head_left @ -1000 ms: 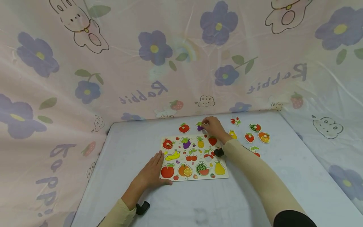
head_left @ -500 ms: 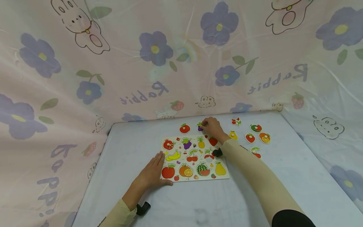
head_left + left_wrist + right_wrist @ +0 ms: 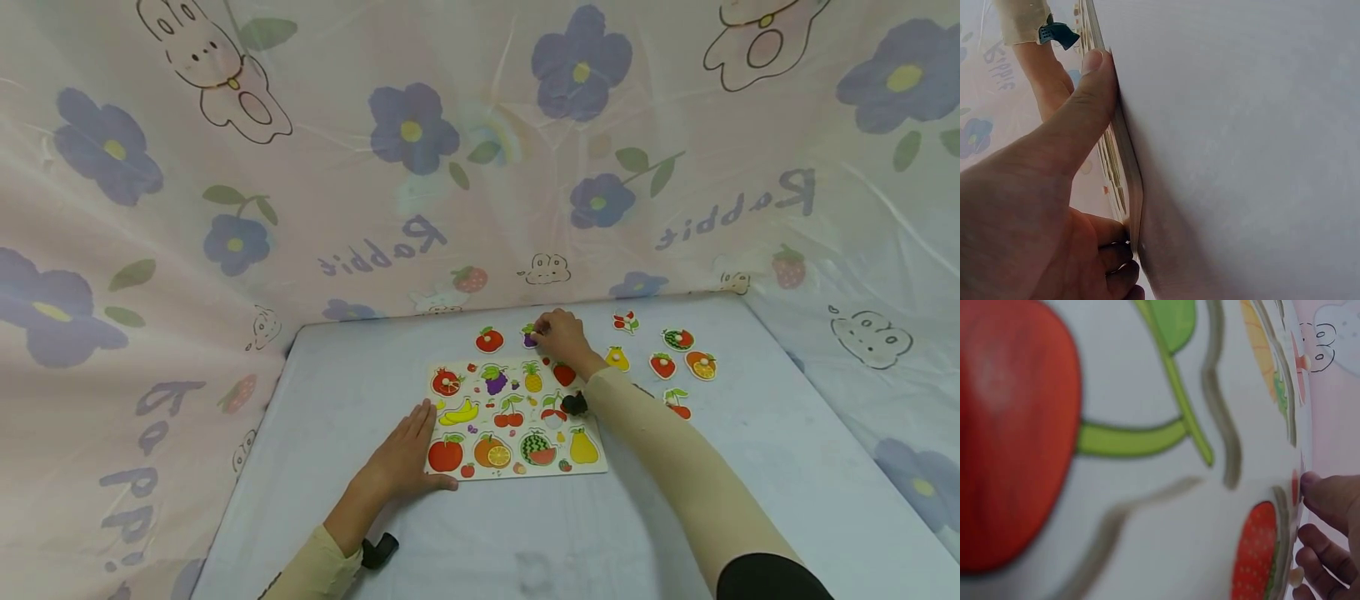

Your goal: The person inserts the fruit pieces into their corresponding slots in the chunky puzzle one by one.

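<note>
nearest: left hand (image 3: 408, 450) is bracketing the near left corner of the fruit board (image 3: 468, 446), fingers lying straight along the left edge, thumb touching the near edge. it is gripping nothing; seemingly it is bracing the board against sliding. board is lying flat on the pale table (image 3: 337, 400), pictures up.

to the right: cherry piece (image 3: 678, 406) is sitting partly hidden by the right sleeve (image 3: 637, 425). strawberry piece (image 3: 662, 366) and orange piece (image 3: 701, 365) are lying close together, pear piece (image 3: 617, 359) left of them, watermelon piece (image 3: 678, 339) just beyond. all are facing up, probably for easy pinching, and their spot off the board is leaving its pictures uncovered.

past the far edge: right hand (image 3: 564, 337) is curling its fingers, thumb and fingertip appearing to be pinching the grape piece (image 3: 527, 337), which is seemingly resting on the table. right wrist view is hiding that contact. red fruit piece (image 3: 490, 340) is lying to its left.

farthest: flowered curtain (image 3: 487, 200) is hanging behind.
</note>
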Demonstrator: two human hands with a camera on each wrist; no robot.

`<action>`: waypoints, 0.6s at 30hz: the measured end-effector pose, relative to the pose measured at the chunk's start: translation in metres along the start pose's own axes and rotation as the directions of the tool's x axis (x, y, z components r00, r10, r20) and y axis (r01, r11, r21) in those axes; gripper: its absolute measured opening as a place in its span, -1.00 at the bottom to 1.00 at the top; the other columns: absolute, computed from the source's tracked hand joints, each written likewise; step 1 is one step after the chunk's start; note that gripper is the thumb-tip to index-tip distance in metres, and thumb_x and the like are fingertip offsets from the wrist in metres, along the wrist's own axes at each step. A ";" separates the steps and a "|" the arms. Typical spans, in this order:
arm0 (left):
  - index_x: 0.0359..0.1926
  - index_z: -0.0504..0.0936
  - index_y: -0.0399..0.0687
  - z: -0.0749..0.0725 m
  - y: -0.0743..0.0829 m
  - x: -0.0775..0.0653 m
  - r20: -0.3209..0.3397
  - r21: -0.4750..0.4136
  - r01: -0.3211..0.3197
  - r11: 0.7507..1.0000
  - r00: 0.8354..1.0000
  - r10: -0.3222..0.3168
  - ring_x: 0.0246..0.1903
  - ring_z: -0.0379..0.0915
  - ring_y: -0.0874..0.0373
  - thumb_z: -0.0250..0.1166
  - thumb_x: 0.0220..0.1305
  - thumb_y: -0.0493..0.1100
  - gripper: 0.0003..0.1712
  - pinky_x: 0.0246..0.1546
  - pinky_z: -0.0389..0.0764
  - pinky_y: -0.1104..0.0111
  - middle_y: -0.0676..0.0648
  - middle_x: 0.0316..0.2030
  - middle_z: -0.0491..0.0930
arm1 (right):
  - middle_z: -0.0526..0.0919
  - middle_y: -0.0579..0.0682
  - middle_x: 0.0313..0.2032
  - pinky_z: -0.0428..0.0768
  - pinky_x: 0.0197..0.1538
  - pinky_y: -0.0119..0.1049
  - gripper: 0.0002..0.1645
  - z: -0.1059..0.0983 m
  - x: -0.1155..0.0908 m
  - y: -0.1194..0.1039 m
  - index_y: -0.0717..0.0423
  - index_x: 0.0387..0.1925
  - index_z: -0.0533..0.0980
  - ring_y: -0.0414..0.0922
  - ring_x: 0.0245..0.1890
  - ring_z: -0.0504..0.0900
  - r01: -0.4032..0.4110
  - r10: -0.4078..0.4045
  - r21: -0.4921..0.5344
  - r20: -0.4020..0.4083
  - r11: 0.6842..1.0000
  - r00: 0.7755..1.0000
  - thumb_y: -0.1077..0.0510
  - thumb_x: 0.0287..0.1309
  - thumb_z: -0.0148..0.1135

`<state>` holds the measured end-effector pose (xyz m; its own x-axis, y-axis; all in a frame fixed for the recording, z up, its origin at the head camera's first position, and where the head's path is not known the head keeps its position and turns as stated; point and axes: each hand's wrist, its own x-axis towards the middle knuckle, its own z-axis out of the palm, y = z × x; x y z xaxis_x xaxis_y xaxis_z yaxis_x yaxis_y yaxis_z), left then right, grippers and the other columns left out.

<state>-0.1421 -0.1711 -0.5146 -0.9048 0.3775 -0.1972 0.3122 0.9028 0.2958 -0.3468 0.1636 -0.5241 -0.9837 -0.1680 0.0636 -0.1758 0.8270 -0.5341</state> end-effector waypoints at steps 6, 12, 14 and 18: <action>0.70 0.01 -0.31 0.000 0.000 0.000 0.004 0.001 0.000 1.000 1.000 0.000 0.67 -0.08 -0.20 0.63 0.04 0.39 0.51 0.64 0.17 -0.03 -0.27 0.70 -0.01 | 0.62 0.11 -0.09 0.42 0.28 0.19 -0.73 0.002 0.000 0.001 0.14 -0.04 0.71 0.13 0.03 0.53 -0.010 0.010 -0.002 0.000 1.000 1.000 0.01 0.49 0.37; 0.68 0.02 -0.35 -0.002 0.003 -0.001 0.002 -0.003 0.002 1.000 1.000 -0.002 0.67 -0.08 -0.20 0.63 0.04 0.39 0.52 0.65 0.12 -0.02 -0.30 0.69 0.00 | 0.62 0.14 -0.10 0.43 0.22 0.22 -0.75 0.000 -0.005 -0.002 0.16 -0.06 0.71 0.17 0.05 0.55 0.016 -0.016 0.000 -0.013 1.000 1.000 0.04 0.50 0.35; 0.68 0.02 -0.36 -0.002 0.003 -0.001 0.002 -0.002 0.002 1.000 1.000 -0.002 0.67 -0.08 -0.20 0.63 0.04 0.39 0.52 0.65 0.12 -0.02 -0.30 0.69 0.00 | 0.62 0.14 -0.11 0.43 0.22 0.22 -0.75 -0.001 -0.007 -0.003 0.16 -0.06 0.71 0.18 0.05 0.55 0.018 -0.018 0.003 -0.016 1.000 1.000 0.05 0.51 0.35; 0.68 0.02 -0.35 -0.002 0.003 -0.001 0.002 0.005 0.000 1.000 1.000 0.000 0.67 -0.07 -0.20 0.63 0.03 0.39 0.52 0.65 0.13 -0.02 -0.30 0.69 0.01 | 0.62 0.14 -0.12 0.41 0.21 0.19 -0.76 -0.003 -0.008 -0.005 0.16 -0.05 0.72 0.17 0.03 0.54 0.010 -0.010 0.013 -0.011 1.000 1.000 0.05 0.51 0.35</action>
<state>-0.1405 -0.1690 -0.5117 -0.9040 0.3783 -0.1994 0.3138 0.9036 0.2916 -0.3378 0.1627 -0.5197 -0.9823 -0.1702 0.0784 -0.1852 0.8179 -0.5447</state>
